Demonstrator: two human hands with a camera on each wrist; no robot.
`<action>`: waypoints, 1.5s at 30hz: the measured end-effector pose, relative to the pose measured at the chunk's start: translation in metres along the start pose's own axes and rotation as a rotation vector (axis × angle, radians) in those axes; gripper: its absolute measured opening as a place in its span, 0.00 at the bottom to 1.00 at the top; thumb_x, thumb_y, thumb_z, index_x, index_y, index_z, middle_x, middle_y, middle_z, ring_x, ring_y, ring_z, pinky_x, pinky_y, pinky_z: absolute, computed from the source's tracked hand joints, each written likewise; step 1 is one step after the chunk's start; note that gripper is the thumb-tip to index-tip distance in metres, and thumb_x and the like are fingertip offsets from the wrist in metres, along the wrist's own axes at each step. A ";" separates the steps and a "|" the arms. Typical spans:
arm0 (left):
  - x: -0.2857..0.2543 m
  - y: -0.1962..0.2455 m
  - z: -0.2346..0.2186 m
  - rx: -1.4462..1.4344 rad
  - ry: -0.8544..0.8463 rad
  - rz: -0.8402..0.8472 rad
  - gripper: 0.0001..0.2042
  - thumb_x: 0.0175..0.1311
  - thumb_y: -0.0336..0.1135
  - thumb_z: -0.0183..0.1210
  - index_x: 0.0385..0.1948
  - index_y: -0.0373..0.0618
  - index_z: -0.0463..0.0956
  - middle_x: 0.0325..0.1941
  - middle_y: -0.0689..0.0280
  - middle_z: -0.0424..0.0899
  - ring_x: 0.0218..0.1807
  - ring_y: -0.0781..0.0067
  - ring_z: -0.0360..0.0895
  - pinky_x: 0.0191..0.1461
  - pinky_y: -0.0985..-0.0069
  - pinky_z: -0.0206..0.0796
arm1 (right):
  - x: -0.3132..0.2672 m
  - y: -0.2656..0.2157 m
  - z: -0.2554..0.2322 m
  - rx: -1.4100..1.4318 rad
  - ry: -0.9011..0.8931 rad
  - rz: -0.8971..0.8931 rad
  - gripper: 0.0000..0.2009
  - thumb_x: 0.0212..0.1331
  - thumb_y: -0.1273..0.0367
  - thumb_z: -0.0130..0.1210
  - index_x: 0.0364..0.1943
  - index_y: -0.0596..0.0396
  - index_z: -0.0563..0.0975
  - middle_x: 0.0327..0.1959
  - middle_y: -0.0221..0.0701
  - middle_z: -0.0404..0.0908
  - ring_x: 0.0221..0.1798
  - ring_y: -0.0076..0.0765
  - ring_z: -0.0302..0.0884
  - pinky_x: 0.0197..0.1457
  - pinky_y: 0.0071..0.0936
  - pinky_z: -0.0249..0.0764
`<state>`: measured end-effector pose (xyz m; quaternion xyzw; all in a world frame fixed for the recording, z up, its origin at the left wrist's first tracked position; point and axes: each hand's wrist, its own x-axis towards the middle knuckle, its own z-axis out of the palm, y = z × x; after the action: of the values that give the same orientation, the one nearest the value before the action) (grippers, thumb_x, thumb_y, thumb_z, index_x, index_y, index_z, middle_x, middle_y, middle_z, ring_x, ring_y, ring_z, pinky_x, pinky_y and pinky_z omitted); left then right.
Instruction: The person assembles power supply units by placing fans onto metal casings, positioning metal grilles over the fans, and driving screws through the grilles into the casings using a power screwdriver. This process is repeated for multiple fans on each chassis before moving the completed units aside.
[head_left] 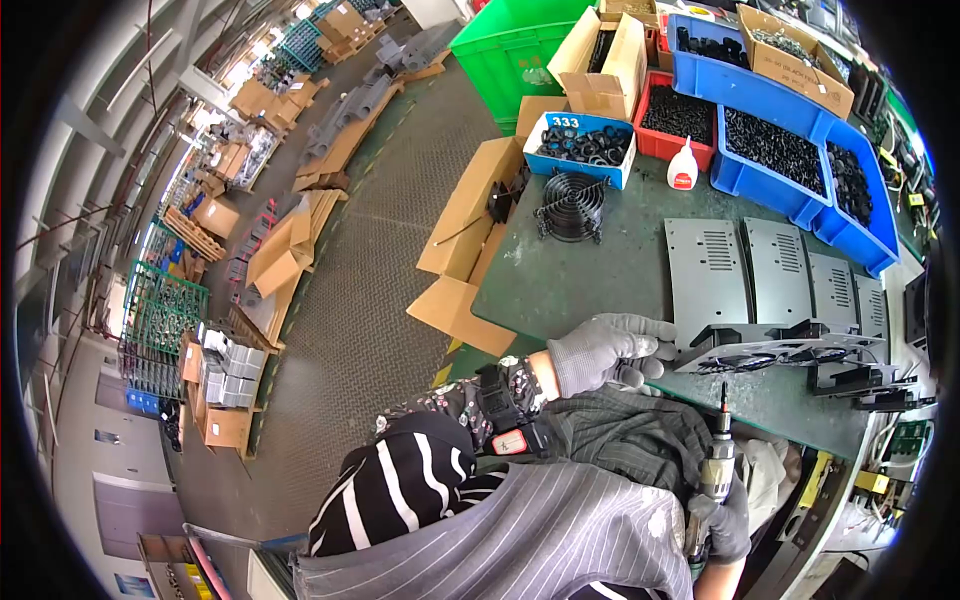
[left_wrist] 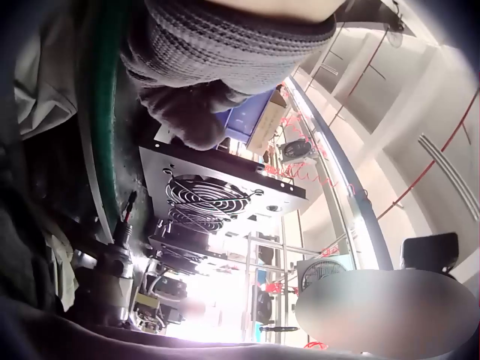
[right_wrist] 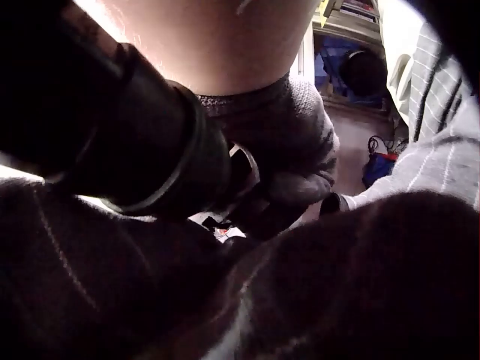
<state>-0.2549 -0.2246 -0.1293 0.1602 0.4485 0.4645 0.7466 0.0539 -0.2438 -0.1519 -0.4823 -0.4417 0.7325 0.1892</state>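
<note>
My right hand (head_left: 725, 520), in a dark glove, grips an electric screwdriver (head_left: 717, 470) whose bit points up toward the table edge. In the right wrist view that hand (right_wrist: 292, 176) is partly hidden behind a dark tool body (right_wrist: 142, 142). My left hand (head_left: 612, 352), in a grey glove, has its fingers loosely extended at the left end of a metal panel (head_left: 700, 352). This panel stands tilted on the table, and round wire fan guards (left_wrist: 206, 196) show on its face in the left wrist view. Flat grey vented plates (head_left: 708, 275) lie behind it.
A green-topped table (head_left: 620, 245) carries a stack of black fan guards (head_left: 572, 207) and a white bottle (head_left: 683, 166). Blue bins (head_left: 765, 185), a red bin (head_left: 672, 148) and a box of black rings (head_left: 550, 150) line the back. Open cartons (head_left: 470, 240) stand left of the table.
</note>
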 end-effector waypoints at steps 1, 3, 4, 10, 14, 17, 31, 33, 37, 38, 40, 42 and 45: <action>0.000 -0.003 -0.006 -0.013 -0.034 0.002 0.15 0.63 0.26 0.52 0.51 0.42 0.71 0.43 0.60 0.80 0.35 0.78 0.78 0.34 0.84 0.72 | 0.000 0.000 0.002 -0.002 0.006 0.007 0.30 0.29 0.62 0.67 0.42 0.57 0.70 0.29 0.22 0.69 0.29 0.19 0.63 0.33 0.18 0.62; -0.005 -0.005 -0.007 -0.039 -0.044 0.018 0.14 0.62 0.25 0.54 0.50 0.42 0.72 0.42 0.61 0.80 0.35 0.79 0.78 0.33 0.84 0.71 | -0.001 -0.001 0.005 0.006 0.010 -0.045 0.31 0.29 0.61 0.68 0.43 0.57 0.70 0.28 0.22 0.68 0.27 0.19 0.64 0.31 0.18 0.62; -0.006 -0.007 -0.007 -0.058 -0.050 0.045 0.14 0.61 0.25 0.55 0.50 0.42 0.72 0.40 0.62 0.80 0.35 0.79 0.77 0.32 0.85 0.70 | -0.003 0.000 0.004 0.008 0.024 -0.036 0.31 0.29 0.61 0.68 0.43 0.57 0.70 0.28 0.22 0.68 0.27 0.19 0.64 0.31 0.18 0.62; -0.003 -0.023 -0.008 0.046 -0.137 0.079 0.10 0.66 0.38 0.53 0.38 0.40 0.75 0.25 0.69 0.77 0.23 0.84 0.68 0.23 0.88 0.57 | -0.019 -0.027 0.013 0.091 -0.262 0.037 0.34 0.27 0.62 0.71 0.45 0.62 0.70 0.27 0.26 0.74 0.26 0.22 0.69 0.31 0.19 0.67; -0.013 -0.025 0.009 0.186 -0.102 0.039 0.14 0.67 0.42 0.51 0.40 0.38 0.74 0.25 0.71 0.77 0.23 0.86 0.69 0.23 0.89 0.59 | -0.018 -0.033 0.020 0.081 -0.455 -0.023 0.32 0.32 0.58 0.73 0.42 0.62 0.72 0.26 0.26 0.74 0.26 0.22 0.70 0.32 0.20 0.67; -0.014 -0.028 0.013 0.200 -0.131 0.063 0.14 0.67 0.41 0.51 0.42 0.37 0.74 0.27 0.71 0.77 0.22 0.87 0.69 0.23 0.90 0.59 | -0.021 -0.033 0.024 0.003 -0.424 -0.057 0.30 0.33 0.59 0.73 0.41 0.62 0.73 0.24 0.26 0.74 0.26 0.21 0.70 0.32 0.20 0.68; -0.013 -0.012 0.022 0.558 -0.197 -0.012 0.13 0.62 0.41 0.57 0.35 0.39 0.77 0.22 0.74 0.75 0.18 0.91 0.63 0.19 0.92 0.51 | -0.031 -0.006 0.020 0.037 -0.478 -0.054 0.33 0.39 0.60 0.71 0.49 0.60 0.70 0.31 0.30 0.77 0.31 0.21 0.74 0.34 0.20 0.73; -0.013 -0.010 0.018 0.663 -0.264 -0.053 0.13 0.62 0.42 0.58 0.34 0.39 0.77 0.22 0.74 0.75 0.18 0.91 0.63 0.19 0.92 0.51 | -0.034 -0.005 0.023 0.168 -0.550 -0.018 0.32 0.39 0.60 0.71 0.49 0.60 0.70 0.32 0.28 0.77 0.34 0.22 0.74 0.37 0.21 0.73; -0.010 -0.012 0.010 0.620 -0.410 0.072 0.18 0.58 0.47 0.61 0.36 0.39 0.76 0.21 0.76 0.71 0.21 0.89 0.63 0.23 0.90 0.52 | -0.038 -0.011 0.027 0.302 -0.571 0.000 0.33 0.38 0.59 0.71 0.49 0.59 0.70 0.34 0.29 0.77 0.37 0.23 0.73 0.41 0.24 0.72; -0.009 -0.012 0.010 0.673 -0.405 0.081 0.19 0.55 0.48 0.64 0.37 0.39 0.75 0.22 0.76 0.69 0.22 0.90 0.61 0.24 0.89 0.55 | -0.037 -0.012 0.025 0.184 -0.498 -0.126 0.33 0.38 0.58 0.71 0.49 0.59 0.71 0.35 0.28 0.76 0.38 0.24 0.72 0.43 0.25 0.71; -0.005 -0.018 0.006 0.728 -0.401 0.089 0.22 0.52 0.48 0.66 0.38 0.39 0.75 0.23 0.77 0.67 0.23 0.90 0.59 0.26 0.88 0.57 | -0.038 -0.012 0.024 0.065 -0.420 -0.252 0.34 0.38 0.58 0.71 0.50 0.60 0.71 0.36 0.28 0.76 0.39 0.24 0.71 0.45 0.25 0.70; 0.002 -0.032 0.002 0.777 0.075 0.451 0.27 0.49 0.52 0.67 0.41 0.39 0.72 0.22 0.78 0.61 0.25 0.90 0.55 0.28 0.86 0.56 | -0.041 -0.011 0.023 0.133 -0.279 -0.093 0.34 0.37 0.59 0.71 0.50 0.60 0.71 0.37 0.28 0.75 0.40 0.24 0.70 0.45 0.25 0.68; 0.016 -0.026 0.012 1.160 0.191 0.639 0.29 0.47 0.47 0.69 0.45 0.37 0.70 0.26 0.73 0.66 0.29 0.84 0.61 0.32 0.80 0.60 | -0.037 -0.006 0.024 0.176 -0.249 -0.084 0.34 0.37 0.59 0.71 0.49 0.60 0.71 0.36 0.27 0.74 0.38 0.23 0.70 0.44 0.23 0.68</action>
<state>-0.2280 -0.2228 -0.1485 0.6190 0.6202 0.3584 0.3220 0.0494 -0.2774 -0.1233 -0.3504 -0.4158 0.8138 0.2051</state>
